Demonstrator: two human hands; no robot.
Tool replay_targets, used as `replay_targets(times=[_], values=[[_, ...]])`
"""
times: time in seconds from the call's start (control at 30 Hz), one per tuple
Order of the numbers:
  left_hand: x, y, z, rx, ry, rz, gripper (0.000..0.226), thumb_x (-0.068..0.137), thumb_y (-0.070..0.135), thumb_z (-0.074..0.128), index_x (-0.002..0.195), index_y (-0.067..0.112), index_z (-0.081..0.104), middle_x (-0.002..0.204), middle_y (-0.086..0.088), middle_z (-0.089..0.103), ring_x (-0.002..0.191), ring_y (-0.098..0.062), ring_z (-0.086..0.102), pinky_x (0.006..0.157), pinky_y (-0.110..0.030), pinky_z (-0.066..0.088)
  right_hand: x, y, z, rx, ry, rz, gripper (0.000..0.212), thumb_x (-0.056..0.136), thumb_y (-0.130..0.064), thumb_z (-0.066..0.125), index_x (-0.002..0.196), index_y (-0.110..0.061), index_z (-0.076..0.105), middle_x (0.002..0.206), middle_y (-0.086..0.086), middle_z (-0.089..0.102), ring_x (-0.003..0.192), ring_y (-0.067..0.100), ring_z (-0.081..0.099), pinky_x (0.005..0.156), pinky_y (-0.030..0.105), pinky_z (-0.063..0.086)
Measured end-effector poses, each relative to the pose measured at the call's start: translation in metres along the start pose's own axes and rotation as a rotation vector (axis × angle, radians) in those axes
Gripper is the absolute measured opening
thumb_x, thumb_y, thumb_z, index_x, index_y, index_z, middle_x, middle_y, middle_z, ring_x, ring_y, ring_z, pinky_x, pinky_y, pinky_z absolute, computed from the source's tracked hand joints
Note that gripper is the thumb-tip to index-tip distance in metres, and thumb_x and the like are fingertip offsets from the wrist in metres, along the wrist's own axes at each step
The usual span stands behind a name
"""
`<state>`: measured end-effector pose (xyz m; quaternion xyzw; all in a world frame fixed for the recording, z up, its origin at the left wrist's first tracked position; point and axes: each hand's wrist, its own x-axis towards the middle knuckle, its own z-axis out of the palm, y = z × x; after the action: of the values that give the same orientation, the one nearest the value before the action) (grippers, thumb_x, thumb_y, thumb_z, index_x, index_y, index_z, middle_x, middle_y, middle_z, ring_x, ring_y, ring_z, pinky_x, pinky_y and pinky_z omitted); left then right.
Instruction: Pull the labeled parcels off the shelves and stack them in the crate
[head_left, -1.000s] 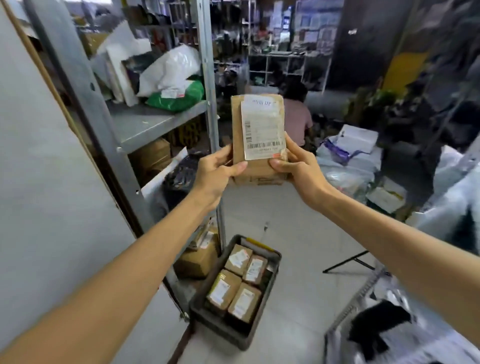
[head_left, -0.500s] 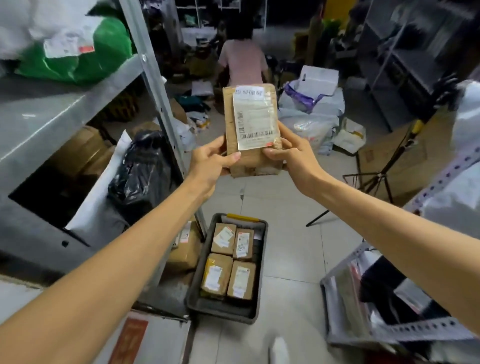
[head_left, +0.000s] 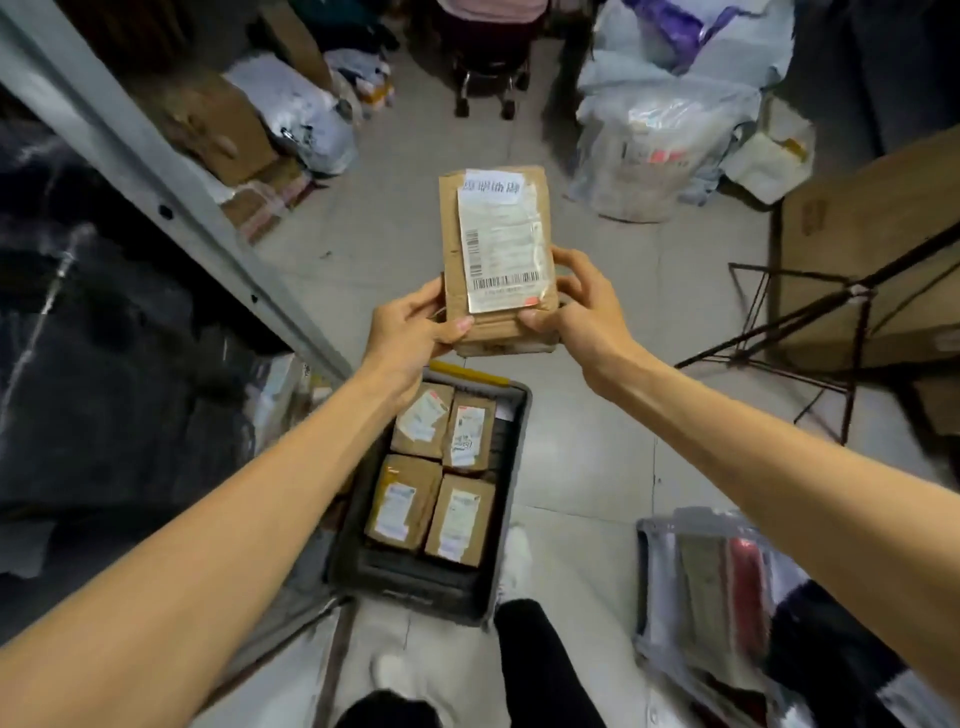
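Both hands hold one brown cardboard parcel (head_left: 493, 249) with a white barcode label facing me. My left hand (head_left: 415, 327) grips its lower left corner, my right hand (head_left: 582, 306) its lower right corner. The parcel hangs in the air just beyond the far end of the dark grey crate (head_left: 514, 467), which stands on the floor below my arms. Inside the crate lie several labeled brown parcels (head_left: 436, 467) packed flat in two rows, with a dark strip of free space along the crate's right side.
A grey metal shelf post (head_left: 171, 208) runs diagonally at left, with dark bags (head_left: 104, 364) under the shelf. White plastic sacks (head_left: 654, 156) and a large cardboard box (head_left: 872, 249) stand at the right. A black metal stand (head_left: 810, 322) leans nearby. A chair's legs show ahead.
My view has tilted down toward the floor and crate. The parcel, still held in both hands, has come down and now hangs closer to the crate.
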<state>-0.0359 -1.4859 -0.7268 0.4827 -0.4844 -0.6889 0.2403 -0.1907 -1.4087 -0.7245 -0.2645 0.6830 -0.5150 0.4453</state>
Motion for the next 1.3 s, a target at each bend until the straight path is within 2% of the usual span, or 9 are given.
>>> replay_targets(times=[0.1,0.23,0.47,0.6,0.8,0.9,0.97,1.17,1.3], values=[[0.036,-0.050,-0.013,-0.010,0.018,-0.097,0.060,0.084,-0.015,0.059,0.138,0.009,0.050,0.128,-0.005,0.063,0.116,-0.016,0.061,0.096,-0.036,0.053,0.031,0.055,0.011,-0.012,-0.025,0.097,0.066,0.076,0.009,0.066,0.132,-0.019,0.044,0.123,0.006,0.060,0.114,0.022,0.059,0.073,0.026,0.056],[0.066,-0.110,-0.032,0.014,0.056,-0.204,0.061,0.084,-0.015,0.060,0.136,0.014,0.050,0.128,0.001,0.062,0.118,-0.016,0.060,0.098,-0.039,0.052,0.052,0.121,0.033,0.004,-0.015,0.201,0.068,0.074,0.015,0.065,0.131,-0.016,0.044,0.125,0.007,0.058,0.111,0.020,0.058,0.061,0.018,0.054],[0.103,-0.193,-0.068,0.083,0.066,-0.294,0.066,0.081,-0.017,0.062,0.138,0.012,0.050,0.131,-0.002,0.061,0.116,-0.011,0.060,0.098,-0.033,0.052,0.077,0.226,0.070,0.009,0.013,0.294,0.062,0.072,0.015,0.070,0.116,-0.022,0.047,0.121,0.003,0.061,0.115,0.020,0.057,0.089,0.038,0.056],[0.131,-0.239,-0.086,0.198,0.071,-0.318,0.068,0.080,-0.017,0.063,0.140,0.011,0.048,0.138,-0.003,0.056,0.123,-0.011,0.055,0.104,-0.033,0.046,0.100,0.278,0.091,0.038,0.003,0.354,0.068,0.071,0.017,0.069,0.123,-0.021,0.046,0.123,0.004,0.060,0.117,0.021,0.058,0.088,0.044,0.057],[0.185,-0.316,-0.107,0.294,0.077,-0.390,0.064,0.088,-0.009,0.060,0.142,0.021,0.045,0.136,0.004,0.058,0.123,-0.010,0.054,0.106,-0.040,0.045,0.146,0.363,0.126,0.023,0.013,0.413,0.071,0.072,0.015,0.069,0.129,-0.021,0.045,0.127,0.002,0.055,0.120,0.019,0.053,0.083,0.034,0.058],[0.213,-0.357,-0.120,0.320,0.119,-0.412,0.062,0.089,-0.009,0.057,0.142,0.022,0.045,0.135,0.004,0.058,0.124,-0.012,0.054,0.106,-0.040,0.045,0.172,0.409,0.143,0.026,0.007,0.426,0.073,0.072,0.014,0.069,0.130,-0.022,0.045,0.122,-0.004,0.054,0.120,0.017,0.052,0.087,0.040,0.058],[0.231,-0.383,-0.129,0.370,0.116,-0.400,0.061,0.091,-0.009,0.054,0.143,0.022,0.044,0.135,0.003,0.059,0.124,-0.013,0.054,0.106,-0.040,0.045,0.190,0.437,0.155,0.013,0.003,0.442,0.073,0.072,0.016,0.068,0.132,-0.018,0.045,0.110,-0.011,0.058,0.116,0.014,0.052,0.091,0.042,0.055],[0.278,-0.439,-0.157,0.608,0.141,-0.282,0.060,0.090,-0.008,0.056,0.139,0.026,0.050,0.131,0.001,0.060,0.127,-0.020,0.052,0.103,-0.041,0.048,0.237,0.500,0.194,0.051,-0.005,0.454,0.077,0.066,0.017,0.069,0.132,-0.016,0.047,0.120,0.005,0.061,0.112,0.020,0.057,0.094,0.052,0.052],[0.287,-0.452,-0.162,0.878,0.146,-0.117,0.050,0.089,-0.009,0.056,0.132,0.016,0.056,0.127,-0.004,0.063,0.122,-0.022,0.056,0.097,-0.027,0.049,0.252,0.515,0.212,0.066,-0.020,0.459,0.071,0.069,0.022,0.068,0.121,-0.020,0.043,0.103,-0.004,0.059,0.112,0.027,0.059,0.086,0.046,0.057]])
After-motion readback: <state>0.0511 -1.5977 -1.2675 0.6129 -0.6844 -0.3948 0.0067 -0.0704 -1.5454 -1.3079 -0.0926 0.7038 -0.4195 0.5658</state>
